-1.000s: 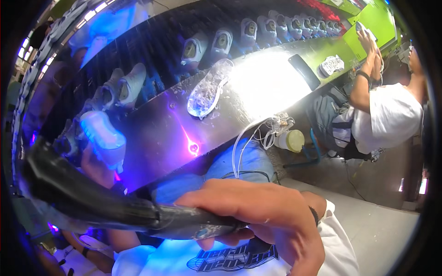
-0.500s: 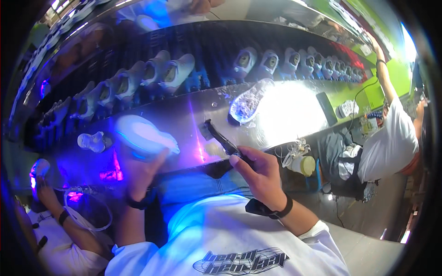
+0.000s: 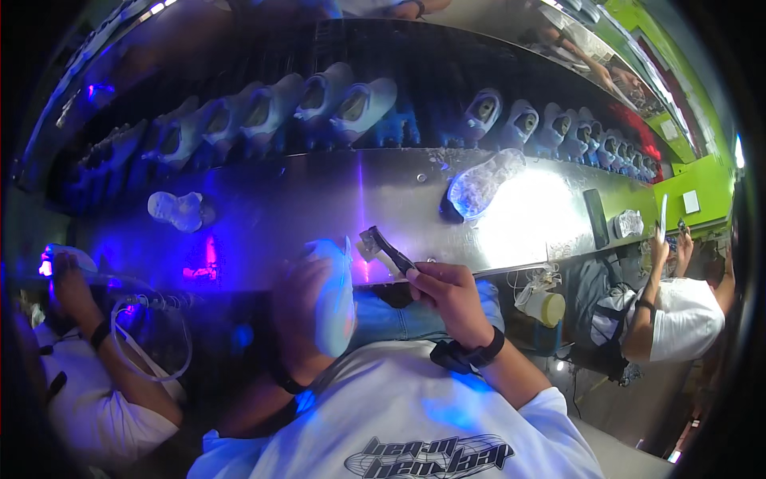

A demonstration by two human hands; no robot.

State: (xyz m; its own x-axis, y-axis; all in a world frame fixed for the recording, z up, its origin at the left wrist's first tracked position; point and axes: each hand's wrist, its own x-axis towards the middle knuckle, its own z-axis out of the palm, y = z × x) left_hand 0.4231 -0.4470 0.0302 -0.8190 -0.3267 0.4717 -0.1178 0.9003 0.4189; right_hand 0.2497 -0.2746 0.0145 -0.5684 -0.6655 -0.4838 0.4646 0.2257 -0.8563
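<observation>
My left hand (image 3: 299, 307), blurred at the fingers, is closed round a pale shoe sole (image 3: 338, 303) lit blue, which stands nearly upright at the bench's near edge. Just right of it, my right hand (image 3: 448, 295) grips the dark handle of a small brush (image 3: 384, 243). The brush's head points up and left, apart from the sole. A pale, lumpy sole-shaped piece (image 3: 485, 185) lies farther off on the metal bench (image 3: 295, 191). At the left of the bench is a white, rounded shoe-shaped piece (image 3: 177, 211).
Beyond the bench runs a dark conveyor (image 3: 435, 88) carrying several pale shoes (image 3: 361, 108). Bright light covers the bench at right, beside a dark block (image 3: 595, 215). Co-workers sit on both sides, at left (image 3: 120, 391) and right (image 3: 690, 319). A yellowish tub (image 3: 546, 308) stands below the bench.
My left hand has drawn the sole closer and rightward, turning it upright. The brush stays in my right hand. My view has swung left, and the right co-worker has pulled an arm back.
</observation>
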